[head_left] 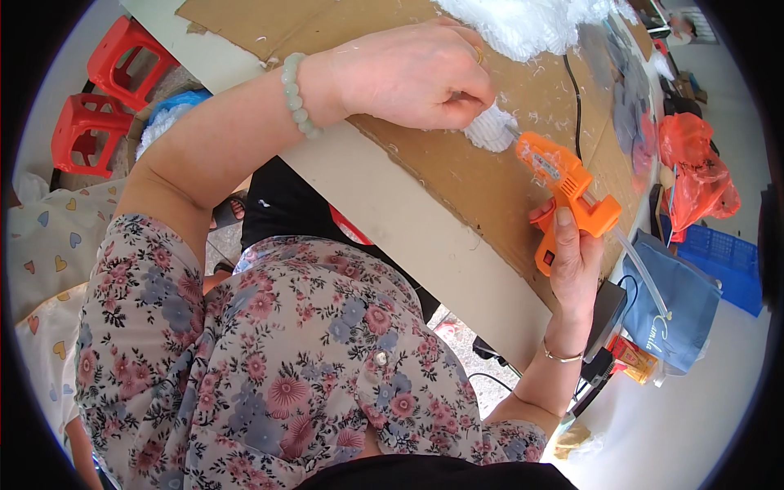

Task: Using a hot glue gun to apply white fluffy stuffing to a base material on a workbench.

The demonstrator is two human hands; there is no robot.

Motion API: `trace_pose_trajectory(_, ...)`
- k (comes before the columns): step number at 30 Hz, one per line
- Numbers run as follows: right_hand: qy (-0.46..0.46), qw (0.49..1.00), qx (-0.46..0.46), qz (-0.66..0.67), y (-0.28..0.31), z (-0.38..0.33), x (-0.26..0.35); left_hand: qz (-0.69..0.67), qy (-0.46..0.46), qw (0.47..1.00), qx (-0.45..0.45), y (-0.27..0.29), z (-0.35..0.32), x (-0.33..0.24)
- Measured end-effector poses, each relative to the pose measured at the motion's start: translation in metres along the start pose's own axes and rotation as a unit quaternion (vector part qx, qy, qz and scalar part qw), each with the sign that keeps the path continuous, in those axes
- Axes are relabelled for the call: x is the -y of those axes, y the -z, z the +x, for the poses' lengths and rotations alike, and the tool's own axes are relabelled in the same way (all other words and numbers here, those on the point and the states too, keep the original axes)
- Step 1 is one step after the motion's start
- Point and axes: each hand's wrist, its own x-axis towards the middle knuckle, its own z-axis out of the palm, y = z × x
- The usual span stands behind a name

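My left hand [416, 77] is closed over the cardboard, its fingers curled. A small white ribbed, feathery piece [492, 131] sticks out under its fingertips; the grip itself is partly hidden. My right hand [578, 257] is wrapped around the handle of an orange hot glue gun [563, 175]. The gun's metal nozzle points left and meets the edge of the white piece or lies just beside it. A translucent glue stick [643, 273] sticks out of the gun's back end.
Brown cardboard [457, 184] covers the pale table [392, 220]. A pile of white feathery material [531, 24] lies at the far side, near a black cord [574, 98]. Right are a red plastic bag [694, 163], blue basket [723, 265] and blue pouch [674, 306]. Red stools [90, 135] stand left.
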Motion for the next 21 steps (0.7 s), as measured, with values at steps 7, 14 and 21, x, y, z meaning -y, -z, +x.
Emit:
trace_pose_trajectory(7,-0.009,1.0,0.008,0.022,0.001,-0.002,-0.003,-0.03,-0.026,0.999,-0.017,-0.003,0.005,0.005)
trace_pose_trajectory(14,-0.017,0.999,0.013,0.035,0.003,-0.007,0.0,0.232,-0.059,0.97,0.034,0.026,0.009,-0.028)
trace_pose_trajectory(21,-0.016,0.999,0.032,0.026,0.003,-0.013,0.004,0.239,-0.009,0.97,0.037,0.024,0.008,-0.036)
